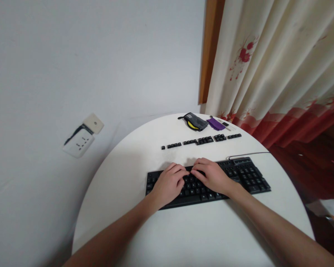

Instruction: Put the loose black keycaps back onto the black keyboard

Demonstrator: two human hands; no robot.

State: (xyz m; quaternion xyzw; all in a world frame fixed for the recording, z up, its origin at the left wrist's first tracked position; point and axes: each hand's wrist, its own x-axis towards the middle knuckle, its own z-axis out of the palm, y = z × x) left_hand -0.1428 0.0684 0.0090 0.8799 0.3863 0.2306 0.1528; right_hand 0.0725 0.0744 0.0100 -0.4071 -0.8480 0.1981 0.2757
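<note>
A black keyboard (187,201) lies on a round white table (122,174). Over its left half is my left hand (170,182), fingers bent and held together, the index fingertip down at the upper key rows. My right hand (211,175) comes in from the other side, its fingers curled and closed, thumb and index tip at the same spot. The fingertips of both hands nearly meet there; anything tiny between them is too small to make out. Beyond the keyboard, loose black keycaps (205,140) stand in a line of small groups, with a single keycap (163,147) at the left end.
At the table's far side lie a dark grey pouch with yellow (196,121), a purple cloth-like item (216,124) and thin tools (226,126). The keyboard's cable (249,153) runs off to the right. A wall with a socket (79,142) borders the left; a curtain (267,74) hangs behind.
</note>
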